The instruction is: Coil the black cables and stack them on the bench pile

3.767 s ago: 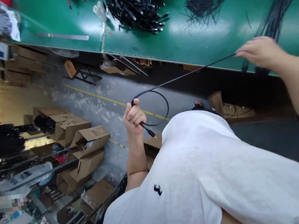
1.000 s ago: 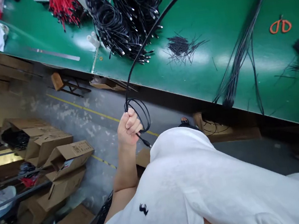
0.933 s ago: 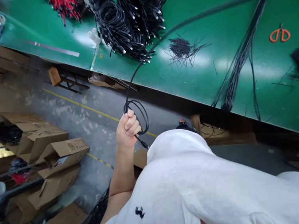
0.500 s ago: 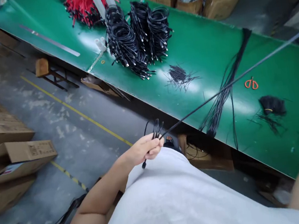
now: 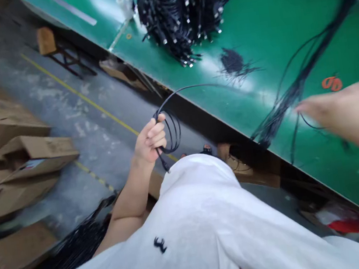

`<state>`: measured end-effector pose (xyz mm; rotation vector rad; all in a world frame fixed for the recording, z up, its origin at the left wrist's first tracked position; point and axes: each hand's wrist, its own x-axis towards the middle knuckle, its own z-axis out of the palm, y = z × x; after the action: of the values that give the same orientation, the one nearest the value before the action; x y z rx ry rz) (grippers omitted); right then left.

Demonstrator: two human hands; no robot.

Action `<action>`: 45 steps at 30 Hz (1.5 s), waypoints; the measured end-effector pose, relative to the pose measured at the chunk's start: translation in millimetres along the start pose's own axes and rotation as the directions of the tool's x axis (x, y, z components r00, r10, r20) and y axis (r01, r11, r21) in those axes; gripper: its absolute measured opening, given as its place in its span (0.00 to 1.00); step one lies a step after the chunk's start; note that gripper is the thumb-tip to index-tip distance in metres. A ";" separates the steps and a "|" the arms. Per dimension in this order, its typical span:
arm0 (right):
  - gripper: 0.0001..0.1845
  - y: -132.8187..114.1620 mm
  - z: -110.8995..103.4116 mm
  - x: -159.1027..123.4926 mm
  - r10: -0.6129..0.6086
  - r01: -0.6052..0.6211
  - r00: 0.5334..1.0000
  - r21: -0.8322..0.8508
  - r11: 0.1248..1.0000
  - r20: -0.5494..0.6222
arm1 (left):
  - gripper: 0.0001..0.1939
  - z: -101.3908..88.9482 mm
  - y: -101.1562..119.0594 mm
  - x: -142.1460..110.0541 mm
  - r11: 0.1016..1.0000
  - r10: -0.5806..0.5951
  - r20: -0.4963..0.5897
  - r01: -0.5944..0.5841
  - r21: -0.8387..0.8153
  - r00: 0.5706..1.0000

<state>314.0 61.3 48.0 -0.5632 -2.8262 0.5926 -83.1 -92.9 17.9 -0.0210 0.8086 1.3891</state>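
A black cable [image 5: 179, 130] hangs in several loops from my left hand [image 5: 152, 141], whose fingers are closed around it in front of my white shirt. One plug end dangles below that hand. From the coil, a length of cable arcs right over the table edge and blurs out toward my right hand [image 5: 345, 117]. My right hand is smeared by motion above the table, fingertips pinched together, with a thin black cable curving below them. Behind those fingertips lies a bundle of straight black cables [image 5: 304, 74], its near end at the table edge.
On the green table [image 5: 260, 18] lie coiled USB cables [image 5: 177, 20], a pile of short black ties [image 5: 232, 61], orange-handled scissors [image 5: 331, 83] and a metal ruler [image 5: 73, 9]. Cardboard boxes [image 5: 49, 151] and a stool [image 5: 46, 41] stand on the floor to the left.
The cable, pulled straight toward the upper right before, now sags in an arc. My left hand has moved left and up, its loops opened wider. My right hand has come into view over the table.
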 end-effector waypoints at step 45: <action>0.18 -84.8 125.0 2.9 -0.011 -0.037 0.996 0.496 0.868 0.093 | 0.19 -21.5 -15.3 -16.6 0.830 -0.028 0.041 0.000 0.558 0.999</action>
<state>250.6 -52.5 -28.5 -0.4596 -2.5856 1.3269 -79.7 -120.5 3.9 0.4614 1.1482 1.0877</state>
